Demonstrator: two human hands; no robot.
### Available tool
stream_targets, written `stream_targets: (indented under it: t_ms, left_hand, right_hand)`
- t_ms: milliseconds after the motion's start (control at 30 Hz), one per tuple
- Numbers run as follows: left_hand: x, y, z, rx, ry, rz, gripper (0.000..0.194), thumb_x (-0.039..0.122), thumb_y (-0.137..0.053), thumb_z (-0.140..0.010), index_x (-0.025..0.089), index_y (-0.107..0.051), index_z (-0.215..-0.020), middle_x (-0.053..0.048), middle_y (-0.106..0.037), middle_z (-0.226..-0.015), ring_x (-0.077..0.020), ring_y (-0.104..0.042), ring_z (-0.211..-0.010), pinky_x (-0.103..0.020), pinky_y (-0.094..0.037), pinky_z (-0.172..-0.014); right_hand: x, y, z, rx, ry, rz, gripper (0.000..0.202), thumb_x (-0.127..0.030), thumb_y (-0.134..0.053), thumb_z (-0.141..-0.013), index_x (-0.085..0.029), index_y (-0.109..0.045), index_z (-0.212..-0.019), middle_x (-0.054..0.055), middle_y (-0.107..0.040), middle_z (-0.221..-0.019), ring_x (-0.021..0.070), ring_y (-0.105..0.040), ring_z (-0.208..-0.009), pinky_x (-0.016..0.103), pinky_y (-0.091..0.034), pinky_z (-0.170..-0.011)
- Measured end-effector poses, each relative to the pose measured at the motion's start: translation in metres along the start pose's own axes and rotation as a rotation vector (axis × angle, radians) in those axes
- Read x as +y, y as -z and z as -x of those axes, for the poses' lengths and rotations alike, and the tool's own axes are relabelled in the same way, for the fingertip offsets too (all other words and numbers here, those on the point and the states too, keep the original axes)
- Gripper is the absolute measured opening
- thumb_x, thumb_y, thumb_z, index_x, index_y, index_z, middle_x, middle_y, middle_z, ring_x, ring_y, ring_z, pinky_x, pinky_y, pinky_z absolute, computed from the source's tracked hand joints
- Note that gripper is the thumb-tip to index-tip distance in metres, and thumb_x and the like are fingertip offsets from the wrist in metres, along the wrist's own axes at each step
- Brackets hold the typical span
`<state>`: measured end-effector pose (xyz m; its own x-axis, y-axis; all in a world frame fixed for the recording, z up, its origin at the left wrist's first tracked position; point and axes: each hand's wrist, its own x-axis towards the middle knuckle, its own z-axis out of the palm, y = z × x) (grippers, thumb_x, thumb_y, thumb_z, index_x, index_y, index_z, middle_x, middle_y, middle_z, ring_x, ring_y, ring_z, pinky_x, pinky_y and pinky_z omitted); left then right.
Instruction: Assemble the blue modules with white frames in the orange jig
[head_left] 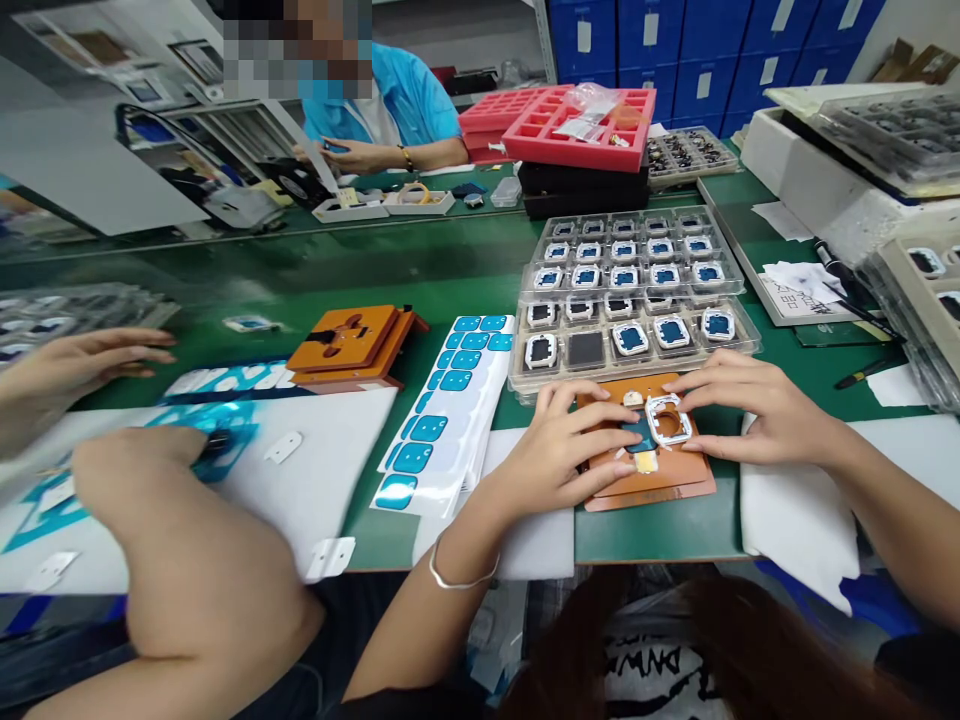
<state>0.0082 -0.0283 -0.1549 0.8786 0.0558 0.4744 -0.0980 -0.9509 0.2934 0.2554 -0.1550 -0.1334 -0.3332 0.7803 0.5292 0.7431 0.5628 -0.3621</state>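
In front of me lies an orange fixture plate. My right hand grips a white square frame with rounded corners, tilted up over the fixture's right half, thumb below and fingers above. From the other side my left hand, with a bracelet at the wrist, has its fingertips around a small blue-filmed piece beside the frame. I cannot tell whether the piece and the frame are joined. A small yellowish pad shows just below the blue piece.
Clear trays of similar framed parts stand behind the fixture. Sheets of blue stickers lie to my left, near another orange fixture. A neighbour's arms reach over white foam. Red trays and a co-worker are across.
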Motion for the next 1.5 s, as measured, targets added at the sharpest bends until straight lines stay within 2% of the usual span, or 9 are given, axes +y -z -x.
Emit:
stream_targets:
  t_ms: [133, 233, 333, 467, 900, 1033, 1300, 1400, 1500]
  left_hand:
    - [0.002, 0.000, -0.001, 0.000, -0.001, -0.028, 0.023, 0.036, -0.055, -0.096, 0.022, -0.068, -0.109, -0.004, -0.070, -0.118, -0.0268, -0.049, -0.113, -0.046, -0.034, -0.096]
    - [0.005, -0.002, -0.002, 0.139, 0.069, 0.001, 0.020, 0.041, -0.065, -0.090, 0.022, -0.069, -0.095, -0.004, -0.072, -0.108, -0.0246, -0.053, -0.106, -0.043, -0.040, -0.093]
    - [0.006, -0.004, -0.003, 0.260, 0.215, 0.050, 0.034, 0.051, -0.075, -0.079, 0.021, -0.068, -0.094, -0.006, -0.070, -0.102, -0.0233, -0.055, -0.098, -0.042, -0.045, -0.089]
    - [0.007, -0.005, -0.003, 0.165, 0.338, 0.077, 0.058, 0.058, -0.077, -0.072, 0.023, -0.064, -0.116, -0.010, -0.063, -0.115, -0.0278, -0.051, -0.108, -0.048, -0.042, -0.097]
    - [0.010, -0.004, -0.001, 0.019, 0.455, 0.097, 0.050, 0.058, -0.072, -0.078, 0.027, -0.067, -0.117, -0.009, -0.056, -0.128, -0.0328, -0.042, -0.119, -0.056, -0.035, -0.104]
    - [0.009, -0.004, 0.001, 0.043, 0.438, 0.123, 0.051, 0.056, -0.070, -0.081, 0.029, -0.064, -0.123, -0.009, -0.052, -0.133, -0.0326, -0.039, -0.124, -0.057, -0.032, -0.108]
    - [0.008, -0.007, 0.002, -0.112, 0.321, 0.251, 0.086, 0.073, -0.055, -0.081, 0.040, -0.023, -0.153, -0.011, -0.021, -0.154, -0.0382, -0.019, -0.141, -0.063, -0.021, -0.114]
    - [0.006, -0.007, 0.000, -0.045, 0.309, 0.198, 0.083, 0.068, -0.054, -0.086, 0.032, -0.022, -0.154, -0.013, -0.037, -0.148, -0.0344, -0.030, -0.133, -0.056, -0.028, -0.109]
    - [0.006, -0.005, -0.001, -0.027, 0.172, 0.109, 0.052, 0.055, -0.052, -0.094, 0.028, -0.053, -0.137, -0.009, -0.061, -0.130, -0.0296, -0.043, -0.119, -0.048, -0.031, -0.101]
  right_hand:
    - [-0.002, -0.007, 0.000, 0.048, 0.031, 0.020, 0.019, -0.029, -0.071, -0.084, -0.018, -0.069, -0.100, 0.011, -0.074, -0.106, 0.0213, -0.061, -0.084, 0.040, -0.054, -0.073]
    - [-0.006, -0.015, -0.003, 0.096, 0.036, 0.023, 0.020, -0.029, -0.072, -0.084, -0.018, -0.069, -0.099, 0.011, -0.074, -0.105, 0.0212, -0.061, -0.083, 0.039, -0.054, -0.072]
    - [-0.010, -0.023, -0.006, 0.126, 0.030, 0.015, 0.020, -0.031, -0.072, -0.083, -0.019, -0.070, -0.099, 0.010, -0.075, -0.106, 0.0212, -0.059, -0.083, 0.040, -0.054, -0.072]
    - [-0.012, -0.030, -0.008, 0.144, 0.002, 0.021, 0.019, -0.034, -0.070, -0.085, -0.019, -0.071, -0.097, 0.008, -0.075, -0.105, 0.0215, -0.057, -0.082, 0.040, -0.054, -0.071]
    - [-0.010, -0.034, -0.008, 0.071, 0.005, 0.011, 0.015, -0.032, -0.068, -0.085, -0.018, -0.070, -0.091, 0.010, -0.074, -0.107, 0.0235, -0.056, -0.087, 0.042, -0.054, -0.075]
    - [-0.009, -0.033, -0.009, 0.080, 0.007, -0.001, 0.015, -0.030, -0.070, -0.082, -0.018, -0.067, -0.090, 0.009, -0.073, -0.102, 0.0233, -0.055, -0.088, 0.040, -0.053, -0.076]
    - [-0.010, -0.031, -0.004, 0.109, -0.123, -0.217, 0.040, -0.031, -0.075, -0.078, -0.023, -0.057, -0.113, 0.006, -0.067, -0.099, 0.0201, -0.062, -0.088, 0.034, -0.054, -0.075]
    - [-0.005, -0.030, -0.002, 0.162, -0.262, -0.527, 0.041, -0.038, -0.074, -0.081, -0.025, -0.052, -0.113, 0.006, -0.069, -0.102, 0.0198, -0.067, -0.089, 0.032, -0.055, -0.076]
    - [0.003, -0.025, -0.003, 0.222, -0.389, -0.768, 0.044, -0.055, -0.068, -0.082, -0.025, -0.051, -0.109, 0.004, -0.070, -0.095, 0.0202, -0.069, -0.081, 0.032, -0.054, -0.069]
